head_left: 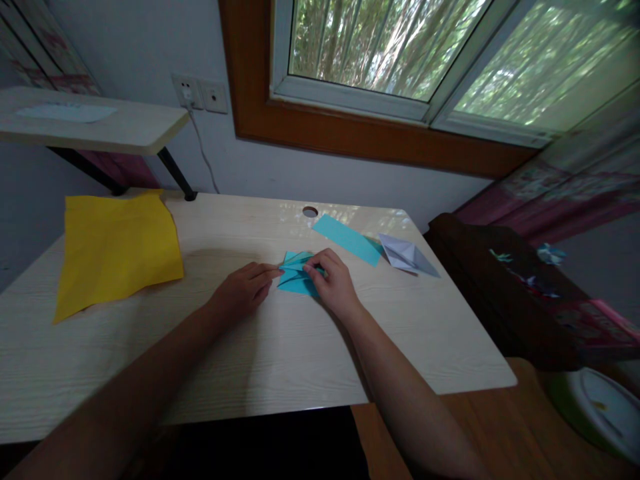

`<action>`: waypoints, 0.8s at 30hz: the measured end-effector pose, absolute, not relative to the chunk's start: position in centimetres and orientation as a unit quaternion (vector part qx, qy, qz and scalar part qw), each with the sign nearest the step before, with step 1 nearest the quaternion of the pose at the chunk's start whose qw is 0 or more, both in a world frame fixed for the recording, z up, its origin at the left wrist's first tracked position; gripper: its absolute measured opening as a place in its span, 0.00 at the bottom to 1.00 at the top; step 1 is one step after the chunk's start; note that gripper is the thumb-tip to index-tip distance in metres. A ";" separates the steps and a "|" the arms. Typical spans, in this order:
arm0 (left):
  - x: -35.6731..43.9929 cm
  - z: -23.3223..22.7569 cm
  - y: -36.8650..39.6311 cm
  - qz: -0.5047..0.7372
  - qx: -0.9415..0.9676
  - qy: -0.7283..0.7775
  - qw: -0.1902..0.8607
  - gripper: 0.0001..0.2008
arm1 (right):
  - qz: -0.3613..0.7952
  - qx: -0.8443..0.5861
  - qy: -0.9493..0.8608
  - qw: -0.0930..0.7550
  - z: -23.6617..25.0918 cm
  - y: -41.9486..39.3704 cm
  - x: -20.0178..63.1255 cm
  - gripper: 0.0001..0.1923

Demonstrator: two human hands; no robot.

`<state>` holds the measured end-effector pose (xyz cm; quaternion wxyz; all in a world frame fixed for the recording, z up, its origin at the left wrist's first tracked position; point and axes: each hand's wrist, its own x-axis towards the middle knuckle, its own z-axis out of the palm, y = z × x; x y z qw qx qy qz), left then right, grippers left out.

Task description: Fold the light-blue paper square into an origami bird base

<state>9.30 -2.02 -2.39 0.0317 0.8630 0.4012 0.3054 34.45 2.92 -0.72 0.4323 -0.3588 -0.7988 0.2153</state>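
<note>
folded blue paper point(299, 275) lies flat, tip toward left hand point(246, 288).

Both hands on a folded turquoise paper point(296, 277) mid-desk: left hand point(243, 290) pinches its left tip, right hand point(334, 283) presses on its right side, fingers curled over it. Just behind lie a turquoise paper strip point(346, 239) and a pale folded paper piece point(406, 255), touching or nearly so. Yellow sheet point(116, 247) lies well apart at left on the wooden desk point(280, 353).
</note>
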 end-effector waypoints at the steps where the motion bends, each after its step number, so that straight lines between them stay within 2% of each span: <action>1: 9.3 -2.3 -2.0 0.310 0.862 0.400 0.033 0.19 | 0.215 -0.358 -0.799 0.433 -0.7 2.9 34.4 0.04; 6: 9.0 -2.2 -2.0 0.361 0.820 0.439 0.072 0.11 | 0.218 -0.347 -0.810 0.419 -0.7 2.9 34.4 0.05; 9: 8.9 -2.3 -2.0 0.375 0.803 0.454 0.088 0.10 | 0.225 -0.333 -0.819 0.410 -0.7 2.7 34.3 0.05; 17: 8.9 -2.1 -2.0 0.389 0.817 0.423 0.058 0.03 | 0.244 -0.301 -0.828 0.405 -0.6 2.3 33.9 0.05; 24: 8.9 -1.9 -2.1 0.401 0.821 0.404 0.032 0.03 | 0.265 -0.309 -0.811 0.421 -0.5 2.3 33.8 0.05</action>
